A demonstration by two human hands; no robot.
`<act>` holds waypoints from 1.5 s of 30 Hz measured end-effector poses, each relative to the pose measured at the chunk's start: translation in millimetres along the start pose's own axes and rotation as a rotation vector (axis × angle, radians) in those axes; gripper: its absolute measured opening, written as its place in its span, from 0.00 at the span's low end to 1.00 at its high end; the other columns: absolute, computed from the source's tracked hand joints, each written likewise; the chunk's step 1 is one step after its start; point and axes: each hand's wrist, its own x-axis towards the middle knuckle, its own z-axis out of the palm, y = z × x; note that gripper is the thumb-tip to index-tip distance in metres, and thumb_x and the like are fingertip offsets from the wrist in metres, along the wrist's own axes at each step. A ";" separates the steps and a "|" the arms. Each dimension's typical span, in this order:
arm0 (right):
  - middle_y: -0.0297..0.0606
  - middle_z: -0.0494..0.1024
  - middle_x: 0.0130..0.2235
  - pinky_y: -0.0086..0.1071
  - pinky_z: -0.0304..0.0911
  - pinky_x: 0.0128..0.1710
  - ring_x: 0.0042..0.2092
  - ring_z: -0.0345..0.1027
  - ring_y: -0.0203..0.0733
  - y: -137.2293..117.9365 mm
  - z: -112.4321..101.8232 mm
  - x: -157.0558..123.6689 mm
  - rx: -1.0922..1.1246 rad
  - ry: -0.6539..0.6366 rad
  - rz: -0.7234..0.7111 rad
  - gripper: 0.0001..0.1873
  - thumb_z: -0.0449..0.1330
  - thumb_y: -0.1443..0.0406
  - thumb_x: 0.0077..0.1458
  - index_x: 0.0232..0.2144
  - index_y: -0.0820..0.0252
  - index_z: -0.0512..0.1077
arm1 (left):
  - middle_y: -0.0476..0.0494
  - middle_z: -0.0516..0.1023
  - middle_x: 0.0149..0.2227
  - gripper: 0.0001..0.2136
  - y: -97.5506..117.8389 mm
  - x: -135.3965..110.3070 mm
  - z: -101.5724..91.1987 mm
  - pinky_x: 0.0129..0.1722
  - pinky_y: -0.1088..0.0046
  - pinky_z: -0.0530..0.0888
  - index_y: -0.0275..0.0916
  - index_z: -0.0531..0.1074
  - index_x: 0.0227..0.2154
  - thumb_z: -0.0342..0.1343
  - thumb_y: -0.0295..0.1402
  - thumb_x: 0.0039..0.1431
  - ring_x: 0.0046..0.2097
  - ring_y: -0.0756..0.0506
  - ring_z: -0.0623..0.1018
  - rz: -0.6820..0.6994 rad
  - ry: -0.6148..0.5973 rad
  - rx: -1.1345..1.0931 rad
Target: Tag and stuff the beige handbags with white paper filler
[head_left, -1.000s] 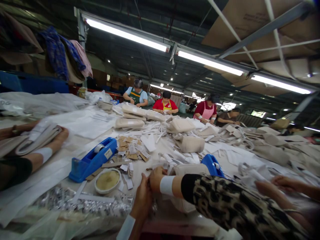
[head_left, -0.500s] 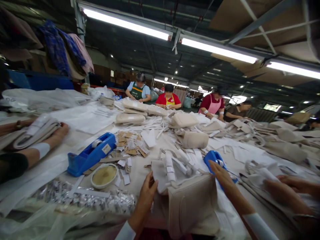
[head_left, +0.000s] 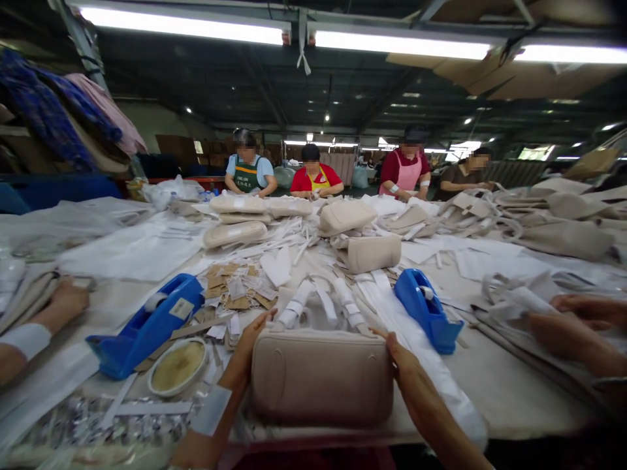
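Open, held apart: left hand (head_left: 249, 349) and right hand (head_left: 400, 360) are set against both ends of a beige handbag (head_left: 321, 378), steadied thereby at the near table edge (head_left: 529, 418).

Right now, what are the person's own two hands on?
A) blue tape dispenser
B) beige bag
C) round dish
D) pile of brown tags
B. The left hand and right hand each press against one end of the beige bag lying on the worktable.
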 end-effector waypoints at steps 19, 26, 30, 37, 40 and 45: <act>0.40 0.82 0.39 0.37 0.66 0.44 0.44 0.73 0.51 -22.8 -52.1 63.9 -0.420 -0.389 -0.235 0.14 0.64 0.53 0.52 0.34 0.54 0.82 | 0.38 0.65 0.57 0.26 -3.0 -52.7 -6.7 0.60 0.55 0.61 0.43 0.63 0.46 0.65 0.45 0.46 0.60 0.34 0.65 0.452 -0.055 0.500; 0.39 0.82 0.35 0.37 0.67 0.40 0.39 0.74 0.49 -26.6 -47.8 77.4 -0.462 -0.474 -0.302 0.13 0.63 0.54 0.53 0.32 0.55 0.82 | 0.40 0.68 0.54 0.26 2.6 -51.4 -4.4 0.57 0.58 0.65 0.42 0.64 0.44 0.65 0.47 0.45 0.56 0.35 0.69 0.406 -0.062 0.519; 0.38 0.80 0.33 0.35 0.66 0.39 0.37 0.73 0.47 -32.8 -37.8 81.5 -0.445 -0.581 -0.335 0.14 0.61 0.54 0.55 0.32 0.55 0.82 | 0.40 0.72 0.50 0.24 3.0 -47.6 -7.1 0.53 0.60 0.69 0.42 0.66 0.40 0.65 0.47 0.42 0.54 0.35 0.72 0.338 -0.070 0.538; 0.35 0.79 0.30 0.33 0.63 0.36 0.35 0.70 0.44 -46.4 -24.5 83.3 -0.398 -0.657 -0.223 0.10 0.63 0.58 0.50 0.28 0.55 0.82 | 0.41 0.74 0.46 0.23 -12.5 -42.3 -13.2 0.50 0.63 0.72 0.42 0.66 0.38 0.64 0.49 0.44 0.51 0.35 0.74 0.280 -0.012 0.542; 0.36 0.80 0.33 0.33 0.62 0.39 0.37 0.70 0.44 -43.5 -21.4 81.6 -0.306 -0.636 -0.061 0.10 0.64 0.59 0.48 0.30 0.57 0.82 | 0.42 0.75 0.43 0.22 -12.1 -44.0 -10.2 0.47 0.66 0.73 0.41 0.66 0.37 0.64 0.49 0.43 0.47 0.37 0.76 0.272 0.011 0.531; 0.34 0.77 0.27 0.28 0.56 0.30 0.28 0.64 0.35 -18.4 -16.0 73.3 -0.020 -0.482 0.172 0.10 0.69 0.60 0.44 0.28 0.62 0.79 | 0.44 0.76 0.40 0.21 -6.5 -49.6 -3.6 0.43 0.68 0.74 0.41 0.66 0.35 0.65 0.48 0.43 0.42 0.39 0.77 0.256 0.031 0.497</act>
